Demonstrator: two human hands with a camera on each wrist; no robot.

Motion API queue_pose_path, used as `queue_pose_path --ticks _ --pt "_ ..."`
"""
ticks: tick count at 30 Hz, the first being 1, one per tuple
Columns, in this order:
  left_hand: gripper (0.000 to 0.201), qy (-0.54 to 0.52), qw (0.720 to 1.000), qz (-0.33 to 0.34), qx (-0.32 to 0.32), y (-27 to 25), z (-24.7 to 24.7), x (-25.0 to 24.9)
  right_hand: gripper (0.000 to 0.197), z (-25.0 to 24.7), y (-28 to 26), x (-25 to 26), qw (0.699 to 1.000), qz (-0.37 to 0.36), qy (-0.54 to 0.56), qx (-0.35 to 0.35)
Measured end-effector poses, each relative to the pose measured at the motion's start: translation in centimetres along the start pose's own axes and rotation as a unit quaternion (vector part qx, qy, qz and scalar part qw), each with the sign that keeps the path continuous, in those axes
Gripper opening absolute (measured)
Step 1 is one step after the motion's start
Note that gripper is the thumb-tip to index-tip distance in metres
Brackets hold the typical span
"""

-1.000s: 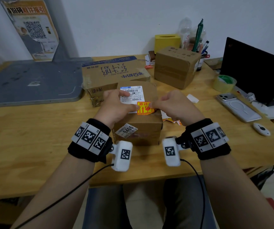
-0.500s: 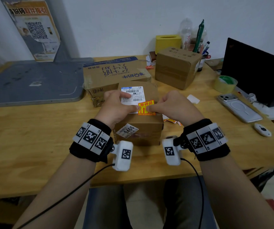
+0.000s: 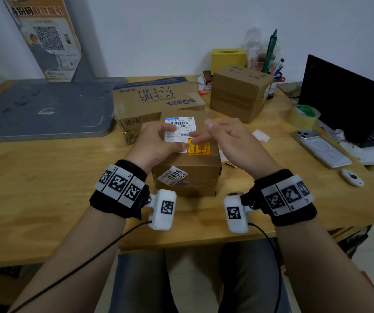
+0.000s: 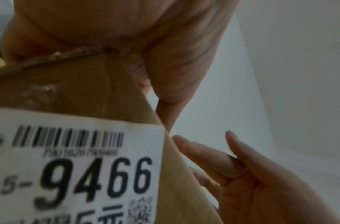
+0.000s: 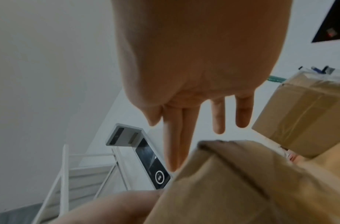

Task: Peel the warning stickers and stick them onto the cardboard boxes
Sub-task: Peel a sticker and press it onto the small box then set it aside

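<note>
Where the worktop (image 3: 34, 177) spreads widest, a printed carton (image 3: 156, 99) lies at twelve o'clock of the near box (image 3: 188, 175); another box (image 3: 240, 93) stands at one o'clock. Near box: white label (image 3: 178, 129) on top, warning sticker (image 3: 198, 147) flat at that label's five o'clock. Left hand (image 3: 156, 143): fingers loosely bent, holding nothing, thumb pressing by the sticker's left edge. Right hand (image 3: 228, 141): fingers straight, spread, holding nothing, fingertips over the sticker. Phone (image 3: 321, 147) at three o'clock.
</note>
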State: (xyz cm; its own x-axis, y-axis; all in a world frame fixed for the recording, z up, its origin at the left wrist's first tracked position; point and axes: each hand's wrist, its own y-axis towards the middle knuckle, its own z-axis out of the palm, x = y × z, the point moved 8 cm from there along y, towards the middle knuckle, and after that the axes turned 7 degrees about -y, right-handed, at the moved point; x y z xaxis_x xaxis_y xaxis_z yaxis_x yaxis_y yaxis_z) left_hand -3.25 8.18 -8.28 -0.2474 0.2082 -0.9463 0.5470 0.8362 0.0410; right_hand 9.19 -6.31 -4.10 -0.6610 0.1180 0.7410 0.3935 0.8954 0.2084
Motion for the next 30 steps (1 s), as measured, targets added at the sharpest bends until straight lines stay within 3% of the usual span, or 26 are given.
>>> queue_pose_path --ticks 4,14,25,30 --pt "0.051 -0.013 1.0 -0.001 -0.011 0.1 -0.4 0.2 0.049 1.9 -0.1 -1.3 0.998 0.018 -0.018 0.057" --pt "0.048 -0.029 1.0 0.001 -0.011 -0.4 -0.3 -0.1 0.042 1.7 0.4 -1.5 0.983 0.057 -0.15 0.085" --pt "0.048 -0.049 0.999 0.003 -0.011 -0.7 -0.2 -0.3 0.035 2.1 -1.1 -1.1 0.989 0.023 -0.101 0.104" --pt "0.048 -0.051 0.999 -0.006 -0.011 -0.6 -0.3 -0.1 0.04 1.8 -0.4 -1.8 0.988 0.033 -0.129 0.084"
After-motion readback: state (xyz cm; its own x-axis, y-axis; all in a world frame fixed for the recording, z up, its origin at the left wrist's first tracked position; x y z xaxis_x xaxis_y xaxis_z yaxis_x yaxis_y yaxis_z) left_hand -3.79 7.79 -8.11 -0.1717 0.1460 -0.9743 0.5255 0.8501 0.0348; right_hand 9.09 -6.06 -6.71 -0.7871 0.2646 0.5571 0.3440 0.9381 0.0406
